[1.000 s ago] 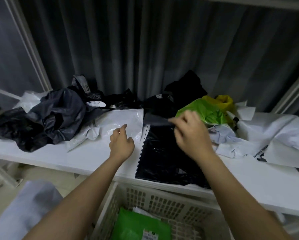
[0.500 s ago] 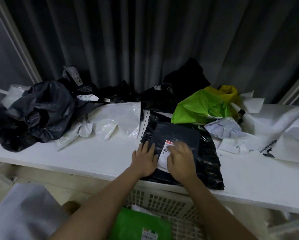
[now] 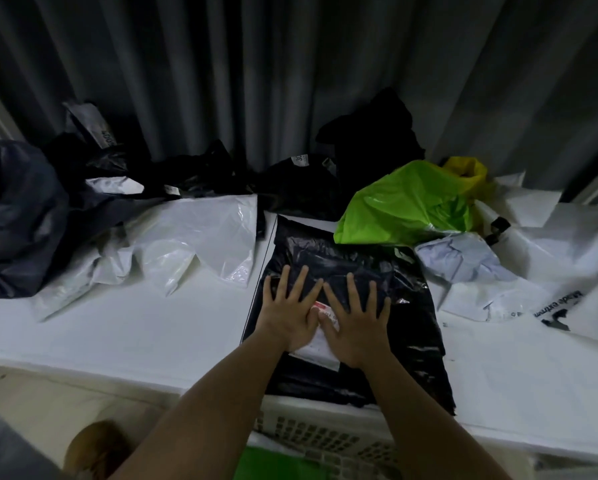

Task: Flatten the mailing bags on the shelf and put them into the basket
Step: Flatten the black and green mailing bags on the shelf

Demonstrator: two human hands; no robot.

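Both hands flat on the black mailing bag, palms down, fingers straight and spread, nothing gripped. Left hand and right hand sit side by side, thumbs nearly touching over the white shipping label stuck on the bag. The bag lies mostly flat on the white shelf, near edge overhanging the shelf front, directly above the white perforated basket. Something green shows inside the basket; can't tell more, arms cover most of it. Rest of the pile on the shelf is unflattened: crumpled white bag just left of the black one, dark grey bag at far left, more black bags along the back against the grey curtain. Lime green bag touches the black bag's far right corner, yellow bag behind it. Pale crumpled bag and a white printed bag at right.
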